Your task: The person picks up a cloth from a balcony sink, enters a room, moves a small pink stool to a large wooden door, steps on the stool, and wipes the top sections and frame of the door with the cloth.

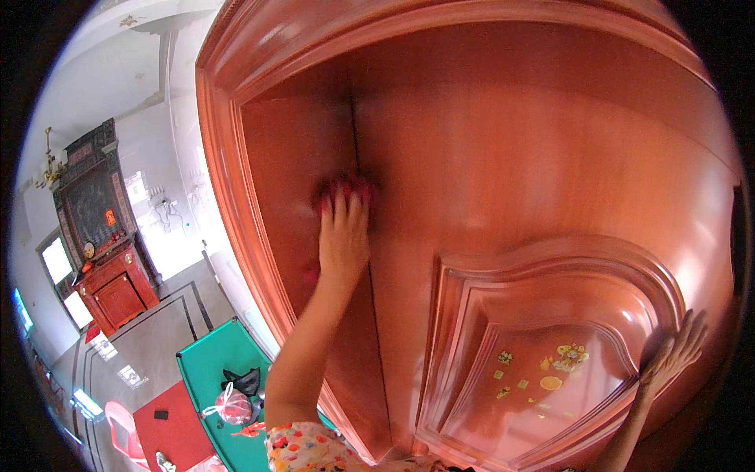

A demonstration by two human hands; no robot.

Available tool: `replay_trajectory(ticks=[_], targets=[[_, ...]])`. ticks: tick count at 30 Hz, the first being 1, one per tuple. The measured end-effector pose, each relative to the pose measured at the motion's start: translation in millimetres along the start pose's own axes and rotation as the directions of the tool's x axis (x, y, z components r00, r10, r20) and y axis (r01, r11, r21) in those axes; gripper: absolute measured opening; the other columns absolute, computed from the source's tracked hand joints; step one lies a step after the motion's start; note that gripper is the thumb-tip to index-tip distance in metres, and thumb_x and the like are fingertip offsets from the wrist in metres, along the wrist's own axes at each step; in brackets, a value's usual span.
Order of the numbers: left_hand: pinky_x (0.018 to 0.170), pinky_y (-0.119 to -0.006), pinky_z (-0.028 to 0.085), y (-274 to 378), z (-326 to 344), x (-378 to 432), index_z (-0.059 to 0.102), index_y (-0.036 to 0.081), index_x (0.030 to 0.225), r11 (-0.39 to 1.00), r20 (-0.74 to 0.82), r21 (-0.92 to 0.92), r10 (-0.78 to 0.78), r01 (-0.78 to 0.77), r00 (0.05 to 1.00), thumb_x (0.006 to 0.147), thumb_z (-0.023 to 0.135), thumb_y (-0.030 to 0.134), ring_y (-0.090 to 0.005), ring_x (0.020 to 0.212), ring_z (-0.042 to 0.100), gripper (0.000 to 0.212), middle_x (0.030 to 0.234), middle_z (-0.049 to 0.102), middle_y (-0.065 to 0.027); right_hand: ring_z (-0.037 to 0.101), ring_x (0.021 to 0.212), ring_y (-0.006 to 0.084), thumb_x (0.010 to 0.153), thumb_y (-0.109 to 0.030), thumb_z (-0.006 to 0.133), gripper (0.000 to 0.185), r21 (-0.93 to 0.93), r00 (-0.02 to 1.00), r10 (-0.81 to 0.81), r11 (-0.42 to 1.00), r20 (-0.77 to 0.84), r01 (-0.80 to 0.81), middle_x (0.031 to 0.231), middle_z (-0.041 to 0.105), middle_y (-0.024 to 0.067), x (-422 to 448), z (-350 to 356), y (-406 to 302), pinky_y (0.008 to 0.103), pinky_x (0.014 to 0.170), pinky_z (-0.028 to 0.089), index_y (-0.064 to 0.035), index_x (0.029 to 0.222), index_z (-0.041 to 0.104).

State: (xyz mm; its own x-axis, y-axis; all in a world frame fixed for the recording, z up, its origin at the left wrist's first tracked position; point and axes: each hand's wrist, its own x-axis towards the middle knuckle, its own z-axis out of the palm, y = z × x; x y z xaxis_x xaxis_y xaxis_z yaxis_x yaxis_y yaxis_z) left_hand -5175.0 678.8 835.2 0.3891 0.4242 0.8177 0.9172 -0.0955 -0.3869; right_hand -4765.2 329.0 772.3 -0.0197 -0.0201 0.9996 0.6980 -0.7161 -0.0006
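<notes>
My left hand (344, 236) presses a dark pink cloth (360, 187) against the wood, close to the dark vertical seam (354, 133) between the reddish-brown door (501, 171) and its frame side (289, 177). Most of the cloth is hidden behind the fingers; a bit of pink shows by the wrist too. Over at the right, my right hand (672, 354) lies with fingers spread on the edge of the door's raised, curved panel moulding (613, 259), holding nothing. Small yellow stickers (551, 383) dot the glossy panel below.
Carved trim (221, 153) borders the frame on its left. Beyond it, lower left, a green-topped table (218, 348) carries a tied plastic bag (233, 406) and a black bag (243, 380). A pink plastic chair (120, 433) stands near a red surface (171, 428); farther back is a red cabinet (118, 289).
</notes>
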Motion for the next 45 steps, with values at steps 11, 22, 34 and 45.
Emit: replay_trajectory(ticks=[11,22,34,45], targets=[[0.099,-0.044,0.022,49,71,-254,0.032,0.021,0.130,0.891,0.551,-0.075,0.411,-0.447,0.726,0.080,0.045,0.033,-0.0203,0.128,0.017,0.053,0.138,0.024,0.0000,0.023,0.127,0.0286,0.090,-0.045,0.016,0.054,0.011,0.998,-0.053,0.999,-0.026,0.054,0.137,0.029,0.0060,-1,4,6,0.0475,0.101,0.013,-0.0157,0.130,0.036],[0.090,-0.034,0.036,-115,-83,2,0.042,0.001,0.120,0.789,-0.606,-0.602,-0.552,0.123,0.573,0.084,0.052,0.014,-0.0306,0.104,0.046,0.040,0.114,0.047,-0.0193,0.024,0.125,0.0302,0.091,-0.040,0.020,0.049,-0.032,0.995,-0.086,0.996,-0.047,0.085,0.137,0.028,0.0075,-2,6,5,0.0434,0.102,0.014,-0.0144,0.131,0.034],[0.090,-0.062,0.023,26,-276,97,0.058,0.023,0.097,0.521,-0.865,-0.431,-0.471,-0.736,0.173,0.058,0.064,0.035,-0.0476,0.110,0.031,0.042,0.105,0.047,-0.0160,0.020,0.128,0.0279,0.090,-0.043,0.016,0.053,-0.077,0.999,-0.033,0.997,-0.043,0.030,0.139,0.025,0.0061,-6,11,0,0.0478,0.102,0.011,-0.0152,0.131,0.033],[0.098,-0.055,0.011,-143,-139,115,0.025,0.008,0.132,0.496,-0.435,-0.865,-0.678,-0.067,0.593,0.090,0.028,0.038,-0.0342,0.126,0.022,0.052,0.133,0.029,-0.0204,0.021,0.128,0.0295,0.089,-0.044,0.024,0.053,-0.054,0.988,-0.080,0.996,-0.130,0.073,0.138,0.027,0.0085,4,0,-6,0.0473,0.101,0.012,-0.0124,0.130,0.035]])
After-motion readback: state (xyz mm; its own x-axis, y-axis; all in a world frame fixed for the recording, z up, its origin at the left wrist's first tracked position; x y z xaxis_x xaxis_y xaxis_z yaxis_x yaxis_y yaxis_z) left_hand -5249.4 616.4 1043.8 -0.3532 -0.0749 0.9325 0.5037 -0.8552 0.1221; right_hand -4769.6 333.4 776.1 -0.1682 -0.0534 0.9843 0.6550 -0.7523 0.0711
